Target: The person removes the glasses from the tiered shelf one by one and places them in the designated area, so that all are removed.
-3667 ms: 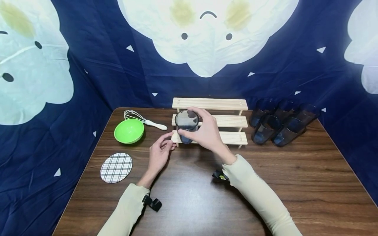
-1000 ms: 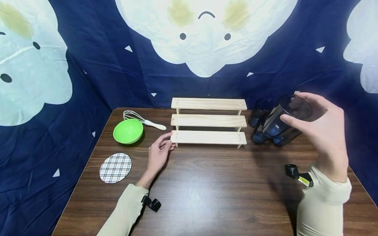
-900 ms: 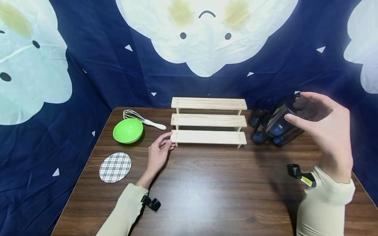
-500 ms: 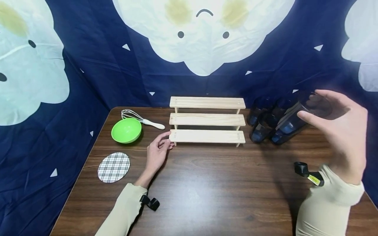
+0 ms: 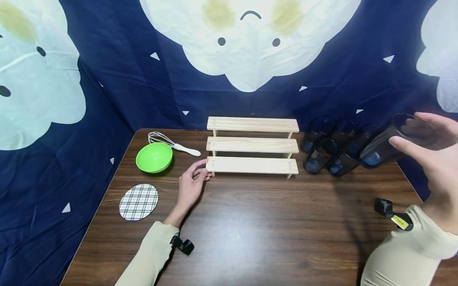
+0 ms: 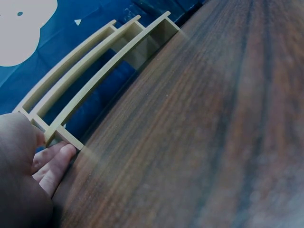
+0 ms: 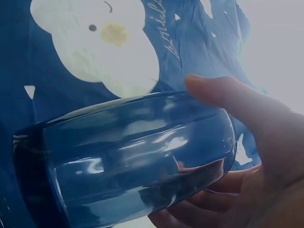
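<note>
My right hand [image 5: 434, 159] grips a dark blue glass tumbler [image 5: 391, 143] by its rim, tilted on its side in the air at the table's right edge. Close up in the right wrist view, fingers [image 7: 237, 99] wrap the tumbler [image 7: 128, 152]. Just left of it several more blue tumblers [image 5: 330, 149] lie clustered on the table. A three-step wooden rack [image 5: 252, 145] stands at the back centre with bare steps. My left hand [image 5: 191, 184] rests on the table, its fingertips [image 6: 54, 159] touching the rack's [image 6: 90, 80] lower left corner.
A green bowl [image 5: 154, 157] and a white-handled whisk [image 5: 173, 145] sit left of the rack. A checked round coaster [image 5: 138, 201] lies near the left front. The brown wooden table [image 5: 250, 230] is ringed by blue printed cloth [image 5: 107, 79].
My right hand lifted the tumbler off the rack's lowest step and carried it right, past the tumbler cluster, tilting it onto its side. The left hand stayed put.
</note>
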Available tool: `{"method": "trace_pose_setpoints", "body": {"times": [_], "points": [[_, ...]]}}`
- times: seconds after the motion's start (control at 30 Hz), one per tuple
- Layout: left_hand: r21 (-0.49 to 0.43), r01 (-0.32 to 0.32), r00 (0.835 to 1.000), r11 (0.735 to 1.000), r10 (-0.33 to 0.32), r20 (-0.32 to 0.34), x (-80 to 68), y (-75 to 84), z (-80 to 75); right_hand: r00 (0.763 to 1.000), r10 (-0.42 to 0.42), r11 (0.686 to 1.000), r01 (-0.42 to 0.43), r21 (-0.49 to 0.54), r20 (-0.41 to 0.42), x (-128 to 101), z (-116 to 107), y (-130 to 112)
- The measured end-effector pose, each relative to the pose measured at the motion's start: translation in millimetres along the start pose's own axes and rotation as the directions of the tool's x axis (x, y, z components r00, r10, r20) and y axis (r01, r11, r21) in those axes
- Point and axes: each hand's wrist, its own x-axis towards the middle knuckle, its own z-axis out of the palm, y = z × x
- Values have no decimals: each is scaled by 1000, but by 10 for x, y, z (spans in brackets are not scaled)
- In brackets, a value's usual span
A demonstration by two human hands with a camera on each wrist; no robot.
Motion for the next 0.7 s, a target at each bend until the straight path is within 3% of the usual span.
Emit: {"method": "trace_pose_setpoints", "body": {"times": [0.23, 0.5, 0.7], "points": [[10, 4, 1000, 1000, -4, 1, -3, 2, 2, 999, -4, 1000, 4, -8, -40, 35, -189, 41], [14, -3, 1000, 1000, 3, -5, -3, -5, -5, 986, 81, 989, -98, -112, -149, 83, -276, 89], [14, 1, 1000, 1000, -1, -1, -4, -2, -6, 988, 112, 970, -131, -203, -102, 96, -357, 112]]}}
